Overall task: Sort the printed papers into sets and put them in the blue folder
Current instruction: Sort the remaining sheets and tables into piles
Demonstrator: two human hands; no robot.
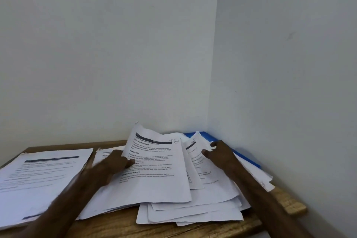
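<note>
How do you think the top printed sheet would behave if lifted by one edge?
Probably floppy: the top sheet curls up at its far corner. Likely light and slippery, since the pile beneath lies fanned out.

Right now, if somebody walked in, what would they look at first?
The messy pile of papers in the middle, with the left hand gripping its lifted top sheet and the right hand resting further right. Then the blue folder peeking out in the wall corner, and a neater stack at left.

The blue folder (249, 161) is mostly buried under loose papers (193, 210) at the table (289, 206) back right corner. The left stack (38, 176) runs off the frame edge, print blurred. The left hand (114, 164) has fingers tucked behind the top sheet (154, 181).
</note>
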